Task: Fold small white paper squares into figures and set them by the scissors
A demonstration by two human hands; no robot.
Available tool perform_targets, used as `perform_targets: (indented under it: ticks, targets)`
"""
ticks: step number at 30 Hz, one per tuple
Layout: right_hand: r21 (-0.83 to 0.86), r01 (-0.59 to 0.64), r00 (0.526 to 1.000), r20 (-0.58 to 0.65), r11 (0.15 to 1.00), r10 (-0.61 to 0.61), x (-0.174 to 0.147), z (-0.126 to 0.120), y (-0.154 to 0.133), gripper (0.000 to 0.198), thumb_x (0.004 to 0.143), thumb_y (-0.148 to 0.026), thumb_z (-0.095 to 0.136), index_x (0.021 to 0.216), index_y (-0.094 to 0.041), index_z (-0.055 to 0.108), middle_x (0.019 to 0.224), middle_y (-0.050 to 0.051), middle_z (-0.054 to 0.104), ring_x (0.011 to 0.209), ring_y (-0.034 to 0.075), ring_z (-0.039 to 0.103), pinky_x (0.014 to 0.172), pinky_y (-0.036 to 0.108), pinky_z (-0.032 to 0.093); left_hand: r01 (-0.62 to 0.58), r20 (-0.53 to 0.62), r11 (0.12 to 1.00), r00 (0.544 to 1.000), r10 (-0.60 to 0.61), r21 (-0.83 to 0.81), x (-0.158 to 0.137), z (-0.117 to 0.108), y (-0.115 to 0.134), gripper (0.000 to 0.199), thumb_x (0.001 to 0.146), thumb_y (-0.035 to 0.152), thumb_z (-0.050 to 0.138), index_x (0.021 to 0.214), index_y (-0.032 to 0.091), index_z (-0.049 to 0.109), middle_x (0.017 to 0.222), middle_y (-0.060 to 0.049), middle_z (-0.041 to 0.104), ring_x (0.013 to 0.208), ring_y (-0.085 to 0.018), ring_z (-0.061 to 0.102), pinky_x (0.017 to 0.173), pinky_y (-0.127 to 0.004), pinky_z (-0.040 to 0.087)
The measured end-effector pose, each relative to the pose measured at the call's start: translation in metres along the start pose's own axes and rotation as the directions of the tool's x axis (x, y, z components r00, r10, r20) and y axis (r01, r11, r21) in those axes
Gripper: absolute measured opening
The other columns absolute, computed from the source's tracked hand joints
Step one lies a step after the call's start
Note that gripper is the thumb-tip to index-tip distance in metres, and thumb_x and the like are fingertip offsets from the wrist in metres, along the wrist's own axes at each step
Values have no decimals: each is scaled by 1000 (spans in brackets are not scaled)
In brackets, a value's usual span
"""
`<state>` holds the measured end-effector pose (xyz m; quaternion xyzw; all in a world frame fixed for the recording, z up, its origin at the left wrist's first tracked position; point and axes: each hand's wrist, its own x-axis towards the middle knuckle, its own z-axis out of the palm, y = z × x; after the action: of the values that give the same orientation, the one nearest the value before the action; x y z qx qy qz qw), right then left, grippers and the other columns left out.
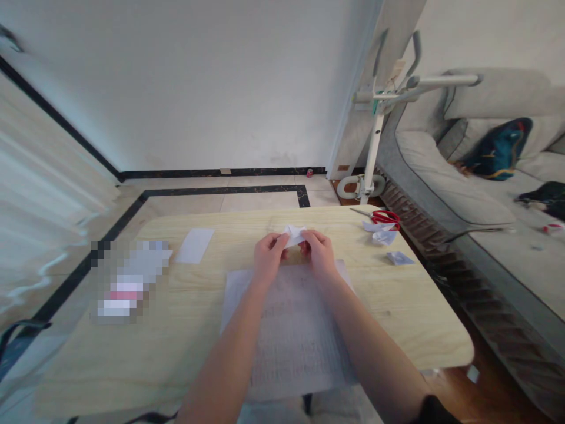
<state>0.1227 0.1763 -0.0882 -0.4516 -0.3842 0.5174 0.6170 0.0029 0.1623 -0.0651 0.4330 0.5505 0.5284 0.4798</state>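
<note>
Head view: left hand (268,258) and right hand (321,254) both pinch the white paper (295,235) over the worktop (397,312), apparently part-folded; folded piece (399,258) at right looks finished, flat sheet (195,245) at left unfolded. Fingers hide some creases; far-left stack (139,274) pixelated, unreadable.

The left hand (268,253) and the right hand (321,250) hold together a small folded white paper (294,234) above the wooden table (397,312). On the near part lies a large printed sheet (295,330). At the right, red-handled scissors (385,217) lie by some paper pieces (385,237); at the left lies a white sheet (195,245).
</note>
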Motion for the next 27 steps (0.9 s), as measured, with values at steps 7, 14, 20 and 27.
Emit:
perform_targets:
  ticks: [7,14,20,27]
  targets:
    - [-79,-9,999,50,997,13,-2,1,0,29,72,-37,63,51,-17,59,45,-3,47,44,9,38,46,25,27,-1,-105,992,994,-12,-123,7,-3,-9,32,71,47,65,65,16,59,52,3,52,46,-8,48,43,-19,36]
    - [-59,-24,1000,6,998,24,-2,1,-3,28,72,-41,62,55,-18,59,48,-2,50,42,9,37,44,24,27,-16,-61,991,998,8,-135,6,-4,-8,31,72,46,64,77,15,64,53,2,56,47,-10,51,46,-22,39]
    - [-104,-17,998,58,994,23,-5,5,-6,23,68,-38,66,59,-19,57,45,-5,46,42,8,38,44,23,27,-101,-28,994,994,102,34,3,-3,-4,27,76,42,61,69,16,61,51,2,54,47,-10,50,46,-20,38]
    - [-154,6,998,63,988,4,-5,3,-4,27,70,-38,66,56,-19,54,45,-6,44,43,9,37,45,25,26,-96,23,994,995,95,57,-2,0,3,25,76,40,60,67,16,61,54,1,54,49,-10,48,46,-20,37]
